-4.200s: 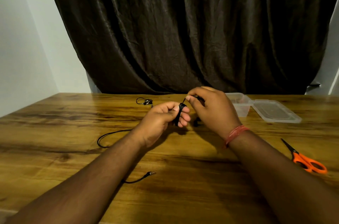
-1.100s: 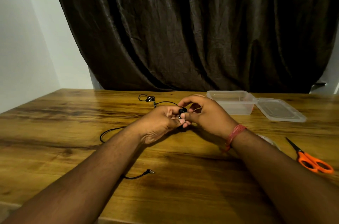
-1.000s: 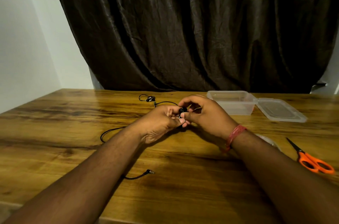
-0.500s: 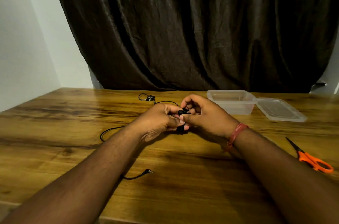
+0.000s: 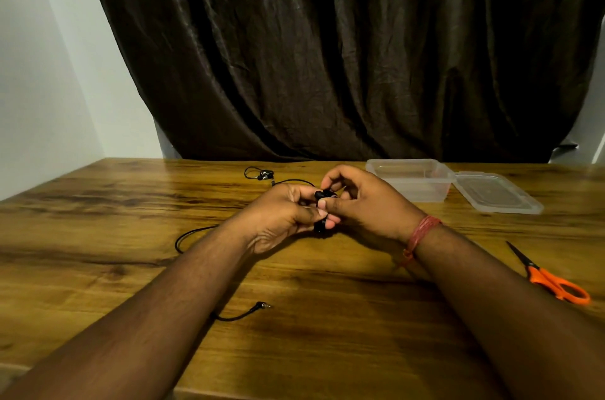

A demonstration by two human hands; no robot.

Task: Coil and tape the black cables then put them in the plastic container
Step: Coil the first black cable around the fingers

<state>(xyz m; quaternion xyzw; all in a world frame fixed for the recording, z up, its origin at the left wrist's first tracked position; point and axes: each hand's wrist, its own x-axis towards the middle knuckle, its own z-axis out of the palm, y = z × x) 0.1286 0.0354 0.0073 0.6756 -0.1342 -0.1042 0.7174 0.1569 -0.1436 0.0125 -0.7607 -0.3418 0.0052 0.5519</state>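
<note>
My left hand (image 5: 281, 216) grips a small coil of black cable (image 5: 322, 208) above the middle of the wooden table (image 5: 98, 236). My right hand (image 5: 363, 203) pinches the top of the same coil with thumb and fingers. A second black cable (image 5: 196, 232) lies loose on the table, passing under my left forearm, with its jack plug (image 5: 262, 304) near the front and its earbud end (image 5: 263, 174) at the back. The clear plastic container (image 5: 409, 178) stands open at the back right.
The container's clear lid (image 5: 494, 191) lies just right of it. Orange-handled scissors (image 5: 550, 278) lie at the right edge of the table. A dark curtain (image 5: 327, 56) hangs behind the table, and a white wall is at the left.
Both hands stayed together on the coil. My right fingers shifted slightly around its top. Compared with four seconds ago, the hands are closer together on the bundle.
</note>
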